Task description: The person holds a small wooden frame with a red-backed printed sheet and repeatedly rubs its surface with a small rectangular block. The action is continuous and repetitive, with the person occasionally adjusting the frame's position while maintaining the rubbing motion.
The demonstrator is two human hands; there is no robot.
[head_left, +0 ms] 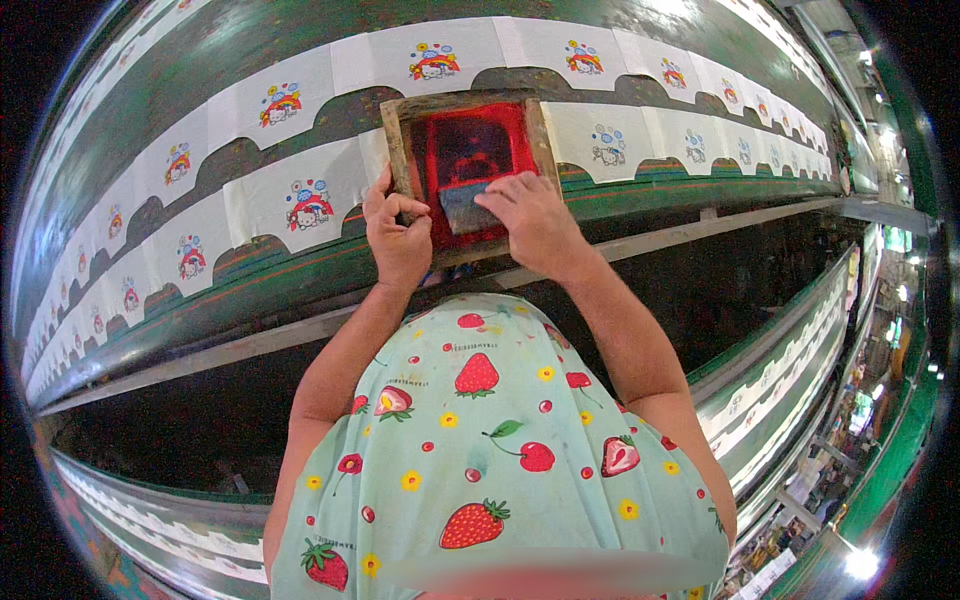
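Long green counter point(250, 285) runs across the workshop, lined with two rows of white fabric pieces point(300, 205), each bearing a small colourful cartoon print. A square wooden-framed printing screen with red-stained mesh point(470, 150) lies flat on one piece in the nearer row, so the mesh sits against the cloth. The left hand point(398, 230) is closed around the frame's near-left edge, seemingly pinning it so it cannot slide. The right hand point(535, 220) presses down on a flat grey squeegee blade point(465, 205) resting on the mesh near the frame's lower edge, fingers wrapped over its top; that grip looks suited to dragging ink evenly. A strawberry-patterned garment point(490, 450) fills the foreground.
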